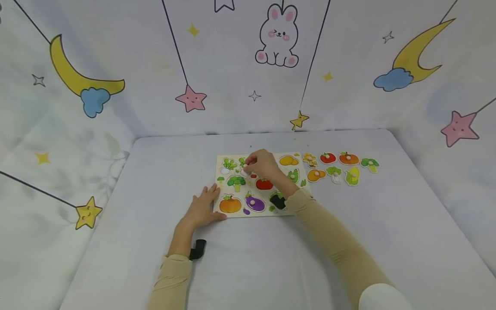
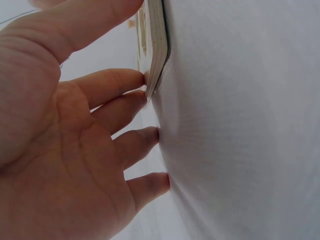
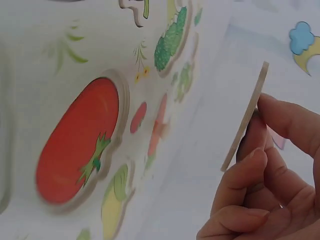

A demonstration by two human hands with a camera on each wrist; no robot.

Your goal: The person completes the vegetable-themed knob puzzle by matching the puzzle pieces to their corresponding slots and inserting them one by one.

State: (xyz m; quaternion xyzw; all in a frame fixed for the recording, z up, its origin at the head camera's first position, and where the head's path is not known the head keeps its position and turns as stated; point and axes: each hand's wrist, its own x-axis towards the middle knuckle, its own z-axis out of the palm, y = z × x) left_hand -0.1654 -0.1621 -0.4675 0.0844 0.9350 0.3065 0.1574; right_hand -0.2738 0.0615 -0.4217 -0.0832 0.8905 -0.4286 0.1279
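A pale puzzle board [image 1: 267,194] with painted vegetables lies on the table. My right hand [image 1: 267,162] is above its upper part, near the white radish pictures. Between thumb and fingers it pinches a thin wooden puzzle piece [image 3: 246,120], seen edge-on in the right wrist view, so its picture is hidden. The piece is apart from the board there. My left hand [image 1: 201,209] is at the board's left side, fingers extended; in the left wrist view, fingertips [image 2: 137,78] touch the board's edge. A purple eggplant piece [image 1: 255,203] with a knob sits in the board.
Right of the board lie several knobbed pieces, among them a tomato [image 1: 327,158], a pumpkin [image 1: 349,158], a broccoli [image 1: 370,164] and a corn cob [image 1: 352,176]. White cloth covers the table [image 1: 248,267]. A patterned curtain [image 1: 232,56] stands behind it.
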